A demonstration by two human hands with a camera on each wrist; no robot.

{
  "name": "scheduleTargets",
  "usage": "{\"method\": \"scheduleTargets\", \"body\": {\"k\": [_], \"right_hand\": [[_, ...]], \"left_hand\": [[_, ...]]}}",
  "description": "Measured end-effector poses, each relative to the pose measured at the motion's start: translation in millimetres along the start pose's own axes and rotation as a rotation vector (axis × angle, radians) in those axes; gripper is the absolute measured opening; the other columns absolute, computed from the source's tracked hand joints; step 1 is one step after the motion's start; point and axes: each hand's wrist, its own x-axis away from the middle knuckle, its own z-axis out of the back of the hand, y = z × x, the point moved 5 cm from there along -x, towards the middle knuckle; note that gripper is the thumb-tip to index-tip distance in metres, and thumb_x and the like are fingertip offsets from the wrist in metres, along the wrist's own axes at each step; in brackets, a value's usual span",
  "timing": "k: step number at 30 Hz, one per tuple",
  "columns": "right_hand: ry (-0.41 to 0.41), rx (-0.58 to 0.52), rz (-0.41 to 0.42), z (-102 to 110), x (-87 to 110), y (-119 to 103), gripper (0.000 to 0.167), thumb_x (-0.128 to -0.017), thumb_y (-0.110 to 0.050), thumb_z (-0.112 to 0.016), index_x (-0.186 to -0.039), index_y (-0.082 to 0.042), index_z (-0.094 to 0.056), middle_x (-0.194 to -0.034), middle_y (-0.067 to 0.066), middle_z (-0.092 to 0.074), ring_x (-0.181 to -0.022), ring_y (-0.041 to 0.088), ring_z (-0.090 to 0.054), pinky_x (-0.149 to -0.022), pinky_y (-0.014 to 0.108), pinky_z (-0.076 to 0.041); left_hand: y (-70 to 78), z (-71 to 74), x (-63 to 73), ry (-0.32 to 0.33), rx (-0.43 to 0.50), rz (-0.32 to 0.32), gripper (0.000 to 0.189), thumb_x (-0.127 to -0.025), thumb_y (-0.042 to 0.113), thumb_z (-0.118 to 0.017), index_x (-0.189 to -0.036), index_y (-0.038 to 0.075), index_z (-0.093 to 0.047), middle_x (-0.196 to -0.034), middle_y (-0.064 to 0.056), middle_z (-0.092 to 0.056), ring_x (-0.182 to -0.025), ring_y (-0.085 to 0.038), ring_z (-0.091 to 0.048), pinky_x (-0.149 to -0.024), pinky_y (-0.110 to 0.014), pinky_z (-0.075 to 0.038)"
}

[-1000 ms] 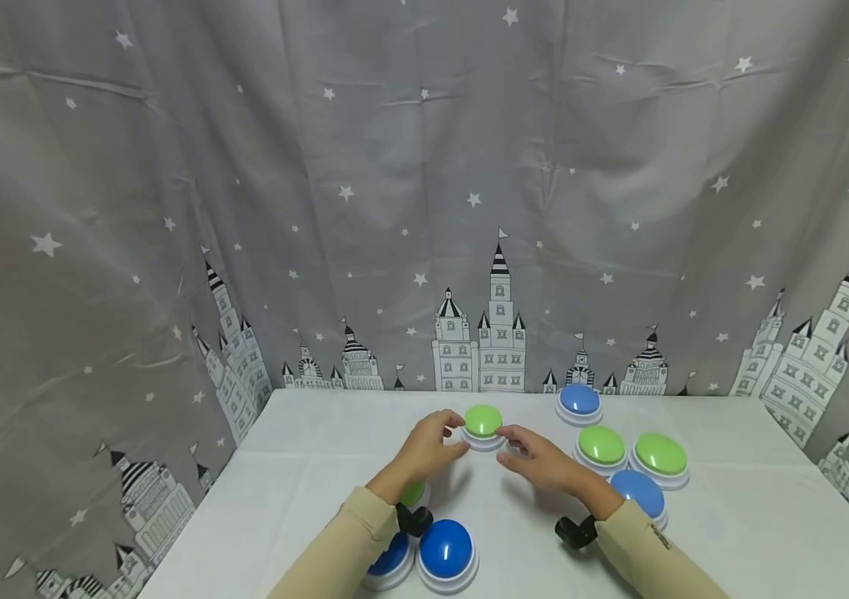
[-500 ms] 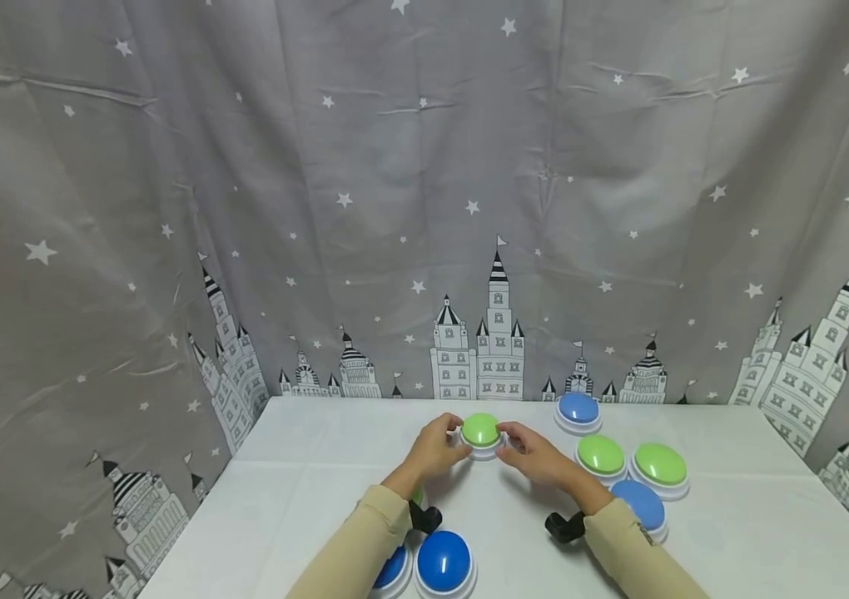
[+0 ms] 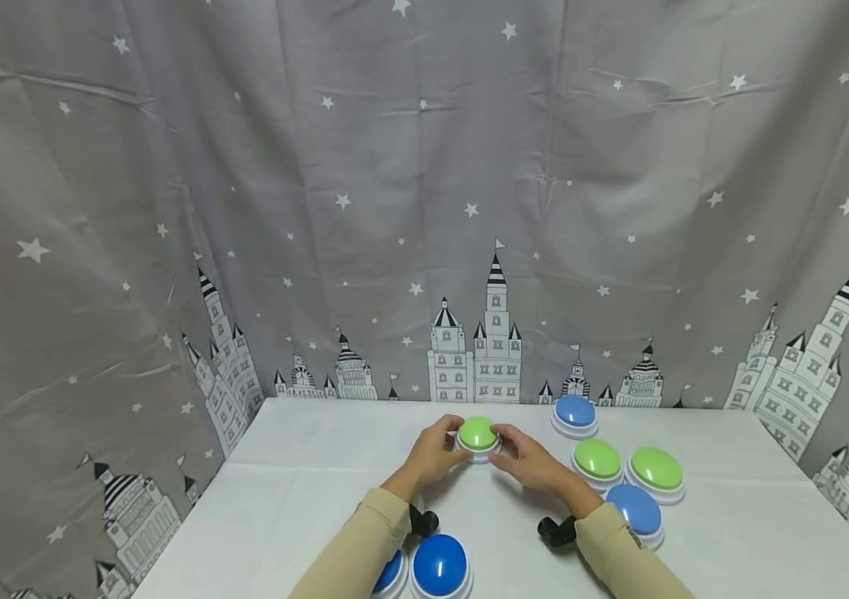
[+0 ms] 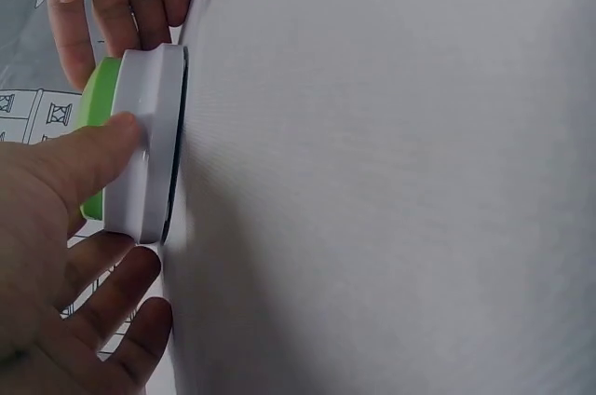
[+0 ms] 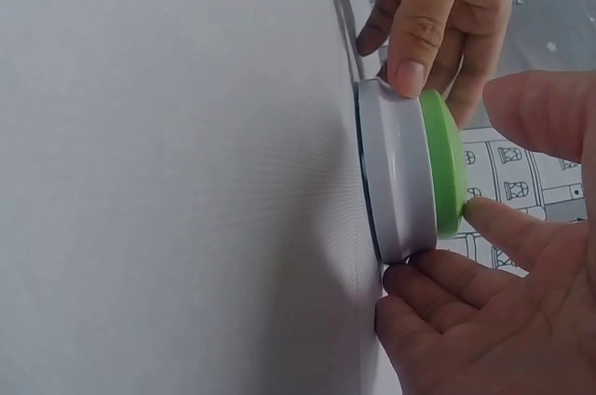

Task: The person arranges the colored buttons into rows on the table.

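A green-domed push button (image 3: 477,431) with a white round base sits toward the back of the white table, between both hands. My left hand (image 3: 430,453) grips it from the left; in the left wrist view the thumb (image 4: 121,139) presses on the white base and the fingers reach round the far side. From the other side, my right hand (image 3: 533,464) touches it. The right wrist view shows the right index fingertip at the green dome (image 5: 447,171) and other extended fingers along the base, the right thumb (image 5: 540,115) held apart from it.
To the right stand a blue button (image 3: 574,412) at the back, two green buttons (image 3: 598,458) (image 3: 657,468) and another blue button (image 3: 634,509). Two blue buttons (image 3: 439,566) (image 3: 387,574) sit in front, with a green one mostly hidden by the left wrist. A grey curtain (image 3: 394,166) hangs behind.
Both hands have come closer in on the green button, the left thumb and right fingers now at its sides. The view has tilted slightly; the other buttons stay in place.
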Motion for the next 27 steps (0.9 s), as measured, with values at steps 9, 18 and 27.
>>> {"method": "scheduleTargets", "body": {"k": [9,18,27], "right_hand": [[-0.009,-0.015,0.014,1.9,3.5,-4.9,0.055,-0.099,-0.017,-0.061,-0.144,0.007,-0.040,-0.146,0.027,-0.042,-0.135,0.044,-0.040,-0.112,0.054,-0.031],[-0.051,-0.001,0.029,2.2,16.3,-23.6,0.052,-0.099,-0.019,-0.060,-0.144,0.002,-0.044,-0.148,0.022,-0.043,-0.136,0.045,-0.037,-0.113,0.056,-0.028],[-0.109,0.019,0.076,-8.4,35.8,-45.9,0.053,-0.099,-0.021,-0.061,-0.144,0.000,-0.044,-0.149,0.020,-0.043,-0.137,0.047,-0.035,-0.112,0.058,-0.027]], "left_hand": [[3.5,3.3,1.9,-0.012,-0.006,-0.032,0.055,-0.083,0.015,-0.080,-0.132,0.007,-0.056,-0.128,-0.011,-0.061,-0.107,-0.023,-0.061,-0.093,-0.041,-0.051],[12.6,18.7,17.4,-0.015,-0.018,-0.109,0.053,-0.084,0.018,-0.079,-0.131,0.007,-0.057,-0.126,-0.010,-0.063,-0.106,-0.025,-0.061,-0.092,-0.044,-0.050],[17.3,32.6,40.6,-0.053,-0.053,-0.095,0.053,-0.086,0.023,-0.078,-0.133,0.013,-0.057,-0.128,-0.004,-0.062,-0.109,-0.021,-0.059,-0.093,-0.042,-0.050]]}}
